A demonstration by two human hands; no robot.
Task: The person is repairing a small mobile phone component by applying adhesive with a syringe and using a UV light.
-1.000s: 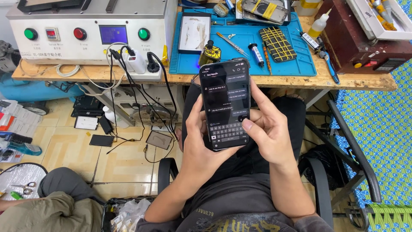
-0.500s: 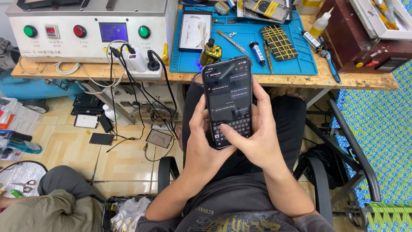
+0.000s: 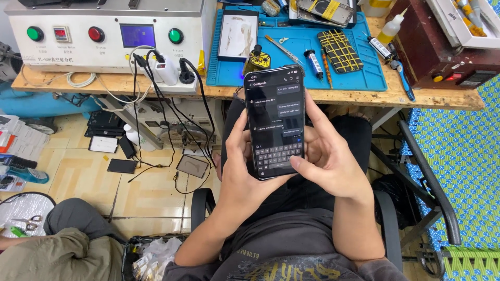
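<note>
A black smartphone point(image 3: 274, 120) with a lit dark chat screen and an on-screen keyboard is held upright over my lap, just in front of the wooden workbench edge. My left hand point(image 3: 240, 169) cups its left side and back from below. My right hand point(image 3: 325, 152) wraps its right side, with the thumb resting on the lower right of the keyboard. Both hands grip the phone together.
The wooden workbench point(image 3: 432, 98) carries a blue work mat point(image 3: 298, 65) with small tools, a phone back with yellow lines point(image 3: 339, 51) and a white machine with coloured buttons point(image 3: 107, 34). Cables hang to the tiled floor. Another person's leg point(image 3: 57, 250) lies at the lower left. A black chair frame point(image 3: 424, 179) stands to the right.
The phone has stayed in both hands at about the same place. My right thumb has shifted lower on the keyboard, toward its bottom right.
</note>
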